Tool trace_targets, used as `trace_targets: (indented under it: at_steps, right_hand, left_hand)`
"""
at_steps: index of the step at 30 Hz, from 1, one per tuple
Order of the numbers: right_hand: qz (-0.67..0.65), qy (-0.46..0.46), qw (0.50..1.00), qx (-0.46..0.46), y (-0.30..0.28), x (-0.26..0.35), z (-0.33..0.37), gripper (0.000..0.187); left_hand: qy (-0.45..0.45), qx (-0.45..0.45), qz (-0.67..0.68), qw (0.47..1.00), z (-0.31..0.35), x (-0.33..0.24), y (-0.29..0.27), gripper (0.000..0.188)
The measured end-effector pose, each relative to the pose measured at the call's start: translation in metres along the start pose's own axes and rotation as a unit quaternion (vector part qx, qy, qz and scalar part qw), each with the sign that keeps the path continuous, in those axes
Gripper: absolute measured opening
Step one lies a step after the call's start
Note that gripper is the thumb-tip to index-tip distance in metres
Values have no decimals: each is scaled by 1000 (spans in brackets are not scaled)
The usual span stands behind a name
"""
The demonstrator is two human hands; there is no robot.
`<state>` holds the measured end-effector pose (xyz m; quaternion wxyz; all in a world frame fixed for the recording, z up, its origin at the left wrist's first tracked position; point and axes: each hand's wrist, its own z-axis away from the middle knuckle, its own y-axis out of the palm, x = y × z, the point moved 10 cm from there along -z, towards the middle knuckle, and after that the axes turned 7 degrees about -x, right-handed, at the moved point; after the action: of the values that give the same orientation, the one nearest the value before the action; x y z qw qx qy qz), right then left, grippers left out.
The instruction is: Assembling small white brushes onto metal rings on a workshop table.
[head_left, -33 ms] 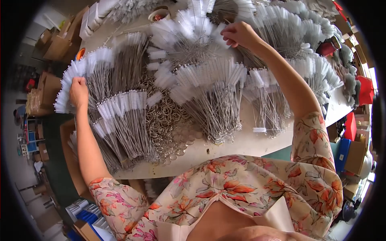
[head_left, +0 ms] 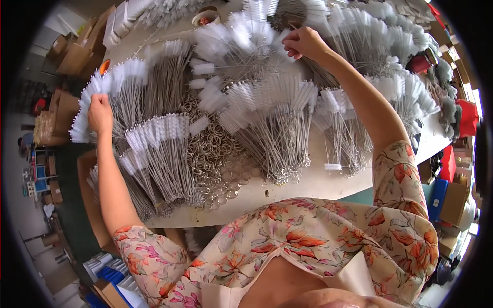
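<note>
White-bristled wire brushes lie in dense bundles across the table. At the far left my left hand [head_left: 100, 114] is closed around a bristle head in a fanned bundle of brushes [head_left: 128, 73]; its fingers partly hide what they grip. My right hand [head_left: 306, 43] is raised at the far side, right of a loose heap of brushes [head_left: 241, 38]. Its fingers are curled together, and what they hold is hidden. Between the arms stand a front-left bundle [head_left: 159, 134] and a middle bundle [head_left: 267, 105], bristle ends away from me.
Metal split rings [head_left: 210, 159] lie in a pile between the front bundles. A small round tub [head_left: 205, 17] and an orange ring-shaped thing [head_left: 104, 66] are at the back left. More brushes [head_left: 354, 38] crowd the far right. Cardboard boxes [head_left: 77, 59] stand beyond the table's left side.
Both hands keep their places and their grip. Only the whole view has shifted very slightly.
</note>
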<state>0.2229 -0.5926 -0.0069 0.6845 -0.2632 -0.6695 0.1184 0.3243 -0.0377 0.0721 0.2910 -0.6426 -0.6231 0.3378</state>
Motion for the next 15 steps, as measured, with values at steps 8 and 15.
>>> trace_targets:
  at_steps: [8,15]
  right_hand:
    - [142,149,979,-8,35,-54,-32,29]
    - [-104,79,979,-154,2,-4,-18,22]
  left_hand:
    - [-66,26,401,913,-12,-100,-21,22]
    - [161,279,212,923,56,-138,96,18]
